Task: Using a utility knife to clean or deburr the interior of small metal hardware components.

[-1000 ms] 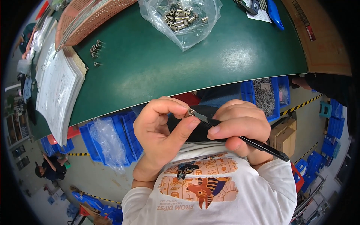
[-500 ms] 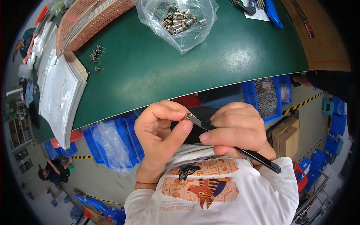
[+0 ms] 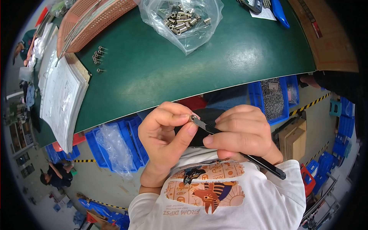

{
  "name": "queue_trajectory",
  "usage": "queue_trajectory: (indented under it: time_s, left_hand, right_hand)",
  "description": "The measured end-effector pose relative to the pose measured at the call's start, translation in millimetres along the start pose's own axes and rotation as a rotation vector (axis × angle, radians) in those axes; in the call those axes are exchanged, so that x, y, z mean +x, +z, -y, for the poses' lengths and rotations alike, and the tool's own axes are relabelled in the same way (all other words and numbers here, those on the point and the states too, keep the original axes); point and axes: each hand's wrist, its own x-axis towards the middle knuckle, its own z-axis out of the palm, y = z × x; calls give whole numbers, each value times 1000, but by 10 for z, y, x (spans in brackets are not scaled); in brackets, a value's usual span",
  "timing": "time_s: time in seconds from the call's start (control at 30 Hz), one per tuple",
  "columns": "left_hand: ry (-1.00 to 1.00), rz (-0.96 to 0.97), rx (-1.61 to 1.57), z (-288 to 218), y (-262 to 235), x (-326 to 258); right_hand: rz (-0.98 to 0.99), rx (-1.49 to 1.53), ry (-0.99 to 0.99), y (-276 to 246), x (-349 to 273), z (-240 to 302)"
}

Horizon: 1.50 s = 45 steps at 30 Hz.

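Observation:
Thumb and forefinger of my left hand [image 3: 161, 132] pinch a small round metal fitting [image 3: 193, 117], mostly covered by the fingertips. A black utility knife [image 3: 265, 165] lies in the closed grip of my right hand [image 3: 247, 132], its handle end sticking out past the palm. The knife's blade points left and its tip meets the fitting's end. Both hands are just off the table's near edge, in front of my white shirt. On the green table [image 3: 153, 76], a clear plastic bag [image 3: 195, 42] holds several similar metal fittings [image 3: 179, 23].
Several small screws [image 3: 96, 57] lie at the table's left, near a stack of papers [image 3: 63, 96] and a pink perforated basket [image 3: 99, 25] with thin rods. Blue-handled pliers [image 3: 279, 14] are at the far right, beside a cardboard box [image 3: 329, 42]. Blue bins [image 3: 278, 97] stand below.
Both hands stay nearly in place. The knife's handle end has dipped slightly, and the blade tip remains at the fitting.

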Motion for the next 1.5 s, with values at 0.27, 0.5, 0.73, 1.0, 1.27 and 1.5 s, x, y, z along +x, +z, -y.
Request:
queue_trajectory:
  time_s: [0.27,0.5,0.73,1.0,1.27,1.5]
  left_hand:
    - [15,13,-10,23,-18,-11]
    - [-21,-6,-66,16,-7,-26]
    - [-30,-7,-74,8,-27,-45]
    - [-16,10,-94,30,-33,-28]
    - [-56,25,-153,19,-31,-16]
    - [-86,4,-183,20,-22,-19]
  right_hand:
    - [22,-49,-14,5,1,13]
    - [126,-111,49,-17,-12,57]
    - [22,-215,-64,12,26,8]
    - [33,-47,-18,4,12,1]
    - [45,-56,-32,-10,19,-10]
    - [28,-196,-70,-5,1,-9]
